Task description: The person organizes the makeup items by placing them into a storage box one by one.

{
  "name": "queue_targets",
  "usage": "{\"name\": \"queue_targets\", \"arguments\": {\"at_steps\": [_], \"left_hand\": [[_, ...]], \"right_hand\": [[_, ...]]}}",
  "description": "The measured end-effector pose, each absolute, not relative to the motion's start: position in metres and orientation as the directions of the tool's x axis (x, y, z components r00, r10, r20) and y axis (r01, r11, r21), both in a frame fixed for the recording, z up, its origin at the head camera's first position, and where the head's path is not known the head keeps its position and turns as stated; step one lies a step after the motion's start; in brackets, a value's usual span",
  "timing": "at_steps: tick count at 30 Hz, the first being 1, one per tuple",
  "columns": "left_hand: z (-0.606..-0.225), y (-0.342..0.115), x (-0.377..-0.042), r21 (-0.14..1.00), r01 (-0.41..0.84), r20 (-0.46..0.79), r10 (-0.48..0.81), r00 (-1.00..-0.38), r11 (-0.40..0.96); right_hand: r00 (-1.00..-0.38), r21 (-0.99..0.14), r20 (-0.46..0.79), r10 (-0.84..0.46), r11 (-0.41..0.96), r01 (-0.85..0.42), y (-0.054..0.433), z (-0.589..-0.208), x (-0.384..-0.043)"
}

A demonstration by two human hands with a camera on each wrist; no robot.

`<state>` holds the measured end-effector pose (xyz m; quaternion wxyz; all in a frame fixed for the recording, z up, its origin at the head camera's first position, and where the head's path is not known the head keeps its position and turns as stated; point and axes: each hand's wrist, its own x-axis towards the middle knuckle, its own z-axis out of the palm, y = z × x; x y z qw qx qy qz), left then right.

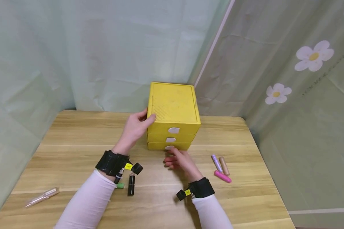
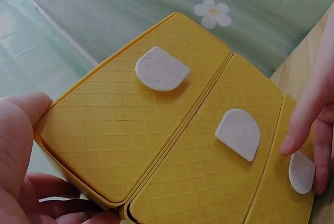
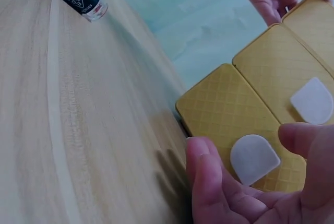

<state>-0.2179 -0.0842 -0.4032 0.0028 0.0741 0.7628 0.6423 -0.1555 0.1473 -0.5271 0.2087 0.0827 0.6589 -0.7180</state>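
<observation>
A yellow three-drawer box (image 1: 175, 103) with white pull tabs stands upright on the table. My left hand (image 1: 136, 125) grips its left front corner, thumb on the top edge and fingers against the side. Low at the front, my right hand (image 1: 183, 160) is at the bottom drawer (image 3: 224, 98). Its thumb and fingers stand apart on either side of the white bottom tab (image 3: 254, 158), which shows between them in the right wrist view. All three drawers look closed.
On the wooden table (image 1: 83, 140), a black tube (image 1: 131, 184) and a partly hidden green piece (image 1: 120, 185) lie near my left forearm. A clear pinkish tube (image 1: 42, 196) is far left. Purple (image 1: 216, 163), tan (image 1: 224, 166) and pink sticks (image 1: 222, 176) lie right. Curtains (image 1: 132, 57) hang behind.
</observation>
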Motion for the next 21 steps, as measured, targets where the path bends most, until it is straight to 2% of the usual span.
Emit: {"name": "queue_targets", "arguments": {"at_steps": [7, 21], "left_hand": [[-0.4057, -0.0839, -0.2193, 0.981, 0.114, 0.096, 0.121, -0.988, 0.154], [-0.4073, -0.0846, -0.2187, 0.984, 0.107, 0.090, 0.123, -0.988, 0.145]], "right_hand": [[-0.897, -0.902, -0.407, -0.175, -0.081, 0.425, 0.1438, -0.5304, -0.1617], [-0.900, -0.903, -0.411, -0.142, -0.072, 0.424, 0.1419, -0.5315, -0.1605]]}}
